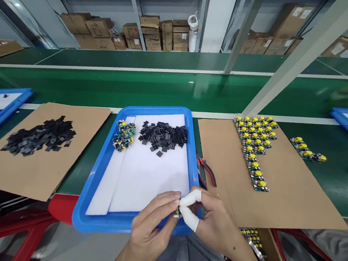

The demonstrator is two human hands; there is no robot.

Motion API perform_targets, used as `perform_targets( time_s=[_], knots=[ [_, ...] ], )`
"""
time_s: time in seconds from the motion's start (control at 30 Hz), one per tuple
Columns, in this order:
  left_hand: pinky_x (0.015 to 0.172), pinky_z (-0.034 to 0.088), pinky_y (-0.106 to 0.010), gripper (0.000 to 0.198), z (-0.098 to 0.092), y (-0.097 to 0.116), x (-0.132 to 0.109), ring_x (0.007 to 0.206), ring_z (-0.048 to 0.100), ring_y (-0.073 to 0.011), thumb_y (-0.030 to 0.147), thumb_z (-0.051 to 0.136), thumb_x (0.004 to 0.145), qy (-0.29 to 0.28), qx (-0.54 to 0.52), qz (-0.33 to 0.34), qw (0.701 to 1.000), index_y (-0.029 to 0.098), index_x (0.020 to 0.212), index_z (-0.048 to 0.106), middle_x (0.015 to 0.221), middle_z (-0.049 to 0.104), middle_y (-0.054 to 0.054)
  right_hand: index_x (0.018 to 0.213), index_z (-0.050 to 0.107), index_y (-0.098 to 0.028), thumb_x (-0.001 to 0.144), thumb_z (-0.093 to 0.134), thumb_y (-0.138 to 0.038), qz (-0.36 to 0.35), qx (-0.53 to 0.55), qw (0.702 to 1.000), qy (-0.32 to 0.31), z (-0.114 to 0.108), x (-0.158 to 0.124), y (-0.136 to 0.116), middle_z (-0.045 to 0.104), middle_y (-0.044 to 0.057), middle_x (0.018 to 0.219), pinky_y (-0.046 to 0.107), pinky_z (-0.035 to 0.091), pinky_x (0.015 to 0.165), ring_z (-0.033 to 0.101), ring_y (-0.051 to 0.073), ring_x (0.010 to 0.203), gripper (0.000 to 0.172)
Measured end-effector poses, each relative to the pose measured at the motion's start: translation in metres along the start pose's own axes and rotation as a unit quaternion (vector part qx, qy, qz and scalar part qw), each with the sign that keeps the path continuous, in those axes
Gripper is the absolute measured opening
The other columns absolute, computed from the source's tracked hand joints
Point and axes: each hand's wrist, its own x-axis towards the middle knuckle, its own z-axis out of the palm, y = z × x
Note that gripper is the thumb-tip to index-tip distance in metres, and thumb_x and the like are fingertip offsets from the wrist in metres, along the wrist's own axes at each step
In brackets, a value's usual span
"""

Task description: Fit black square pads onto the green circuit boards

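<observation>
One long green desk (165, 89) runs from left to right and carries everything else. Two brown cardboard sheets lie on it: the right cardboard (292, 196) is the larger, and the left cardboard (38, 172) lies at the other side. A blue tray (98, 169) sits between them, lined with a white sheet (152, 177), and its near rim juts past the desk edge. The left hand (151, 221) and the right hand (211, 222) meet over that near rim, fingertips together; the right thumb and forefinger wear white finger covers. A loose black pile (39, 136) of flat square pieces spreads over the left cardboard. Rows of yellow-topped boards (255, 143) stand side by side at the far part of the right cardboard and narrow to a single line toward the near side. A smaller black heap (164, 134) lies at the far end of the tray, with a board cluster (123, 135) just to its left. Red-handled pliers (207, 171) lie in the gap between the tray and the right cardboard. Smallest is the small part (178, 211), pinched between the fingertips of both hands just above the tray's near rim, and too hidden to make out in detail.
</observation>
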Motion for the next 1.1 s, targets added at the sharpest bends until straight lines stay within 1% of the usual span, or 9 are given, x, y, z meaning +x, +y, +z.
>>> perform_targets(
  time_s=[0.07, 0.17, 0.23, 0.3, 0.5, 0.63, 0.7, 0.83, 1.1],
  knots=[
    [0.094, 0.064, -0.04, 0.055, 0.0, 0.001, 0.0, 0.115, 0.071, -0.0252, -0.009, 0.065, 0.087, -0.002, 0.013, -0.016, 1.0, 0.02, 0.133, 0.069, 0.125, 0.072, -0.012, 0.102, 0.079, -0.025, 0.091, 0.069, -0.013, 0.029, 0.05, 0.998, -0.002, 0.001, 0.0, 0.005, 0.066, -0.001, 0.08, 0.025, 0.054, 0.068, 0.064, 0.014, 0.071, 0.019],
    [0.088, 0.063, -0.035, 0.049, 0.0, 0.003, 0.0, 0.11, 0.069, -0.0232, 0.0, 0.066, 0.09, 0.012, 0.037, -0.081, 0.996, 0.022, 0.134, 0.067, 0.121, 0.071, -0.011, 0.122, 0.076, -0.028, 0.092, 0.073, -0.021, 0.054, 0.099, 0.993, 0.025, 0.005, -0.006, 0.015, 0.073, 0.003, 0.096, 0.028, 0.06, 0.081, 0.072, 0.018, 0.085, 0.03],
    [0.086, 0.061, -0.035, 0.045, 0.002, 0.003, -0.001, 0.106, 0.069, -0.0223, 0.004, 0.067, 0.09, 0.029, 0.051, -0.098, 0.994, 0.022, 0.131, 0.067, 0.116, 0.07, -0.009, 0.126, 0.075, -0.029, 0.09, 0.077, -0.02, 0.042, 0.092, 0.994, 0.04, 0.007, -0.013, 0.019, 0.074, 0.006, 0.111, 0.03, 0.061, 0.088, 0.072, 0.02, 0.095, 0.037],
    [0.085, 0.061, -0.035, 0.044, 0.004, 0.003, -0.002, 0.103, 0.068, -0.0219, 0.004, 0.068, 0.089, 0.041, 0.057, -0.084, 0.994, 0.022, 0.129, 0.067, 0.112, 0.069, -0.009, 0.126, 0.076, -0.03, 0.089, 0.078, -0.017, 0.025, 0.088, 0.995, 0.046, 0.009, -0.018, 0.021, 0.073, 0.007, 0.117, 0.031, 0.06, 0.091, 0.072, 0.021, 0.1, 0.039],
    [0.08, 0.059, -0.034, 0.053, 0.007, 0.0, -0.004, 0.099, 0.067, -0.022, -0.002, 0.068, 0.086, 0.064, 0.077, -0.03, 0.995, 0.022, 0.134, 0.065, 0.109, 0.068, -0.009, 0.12, 0.079, -0.031, 0.086, 0.081, -0.016, 0.047, 0.156, 0.985, 0.054, 0.013, -0.018, 0.022, 0.075, 0.006, 0.115, 0.032, 0.063, 0.089, 0.074, 0.021, 0.096, 0.037],
    [0.081, 0.059, -0.036, 0.055, 0.006, -0.001, -0.006, 0.101, 0.066, -0.0231, -0.003, 0.068, 0.086, 0.058, 0.073, -0.023, 0.995, 0.019, 0.136, 0.065, 0.109, 0.067, -0.01, 0.119, 0.079, -0.03, 0.083, 0.086, -0.017, 0.066, 0.183, 0.98, 0.044, 0.014, -0.015, 0.022, 0.076, 0.006, 0.111, 0.032, 0.063, 0.089, 0.073, 0.021, 0.095, 0.039],
    [0.082, 0.059, -0.036, 0.054, 0.005, -0.002, -0.007, 0.101, 0.066, -0.023, -0.004, 0.069, 0.086, 0.056, 0.068, -0.024, 0.996, 0.018, 0.135, 0.066, 0.109, 0.067, -0.01, 0.118, 0.08, -0.031, 0.084, 0.085, -0.017, 0.058, 0.174, 0.982, 0.034, 0.013, -0.014, 0.021, 0.075, 0.006, 0.11, 0.032, 0.062, 0.087, 0.072, 0.021, 0.097, 0.037],
    [0.081, 0.058, -0.035, 0.054, 0.005, -0.001, -0.004, 0.1, 0.066, -0.0226, -0.006, 0.07, 0.085, 0.054, 0.064, -0.019, 0.996, 0.017, 0.134, 0.067, 0.107, 0.067, -0.009, 0.118, 0.08, -0.033, 0.088, 0.081, -0.014, 0.014, 0.138, 0.99, 0.003, 0.01, -0.01, 0.016, 0.074, 0.006, 0.107, 0.032, 0.058, 0.087, 0.069, 0.021, 0.098, 0.035],
    [0.084, 0.061, -0.037, 0.052, 0.007, -0.001, -0.006, 0.103, 0.069, -0.0245, 0.0, 0.072, 0.085, 0.062, 0.065, -0.05, 0.995, 0.022, 0.133, 0.067, 0.111, 0.071, -0.009, 0.123, 0.077, -0.033, 0.091, 0.076, -0.014, -0.01, 0.136, 0.991, -0.004, 0.01, -0.009, 0.016, 0.072, 0.007, 0.109, 0.033, 0.057, 0.084, 0.069, 0.021, 0.095, 0.037]
  ],
)
